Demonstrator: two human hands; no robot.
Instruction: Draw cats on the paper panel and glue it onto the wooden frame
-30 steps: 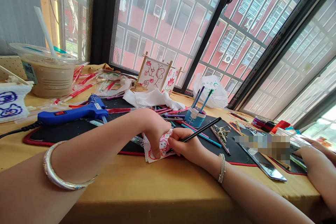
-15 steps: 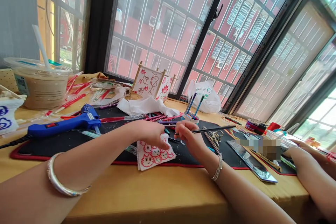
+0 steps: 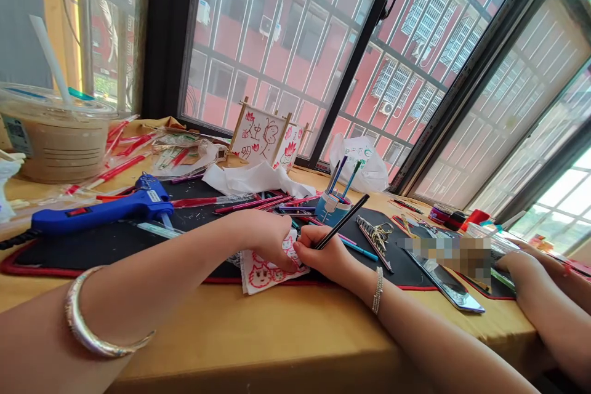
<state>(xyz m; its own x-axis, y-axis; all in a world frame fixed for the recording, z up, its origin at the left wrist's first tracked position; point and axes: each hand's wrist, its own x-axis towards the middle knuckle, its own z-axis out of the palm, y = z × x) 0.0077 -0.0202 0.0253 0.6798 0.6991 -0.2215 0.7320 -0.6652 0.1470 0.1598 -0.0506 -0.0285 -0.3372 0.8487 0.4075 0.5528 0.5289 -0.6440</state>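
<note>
A white cloth (image 3: 261, 277) with red cat-like faces drawn on it lies at the front edge of the black mat (image 3: 203, 265). My left hand (image 3: 273, 239) rests on its upper part, fingers bent down and partly hidden; whether they grip it cannot be told. My right hand (image 3: 323, 252) is closed round a black pen (image 3: 344, 221), slanting up to the right, with its lower end at the cloth's right side. The pen's tip is hidden by the fingers. Just behind stands a blue cup (image 3: 330, 209) of pens.
A blue glue gun (image 3: 106, 209) and a lidded drink cup (image 3: 55, 141) are at the left. Behind are white paper (image 3: 253, 178), a drawn-on panel frame (image 3: 257, 135) and a plastic bag (image 3: 360, 163). A phone (image 3: 446, 283) lies right, near another person's arm (image 3: 540, 301).
My right hand has come down and left onto the cloth, and the pen has tilted from nearly level to steep. My left hand is lower over the cloth. The view has shifted slightly.
</note>
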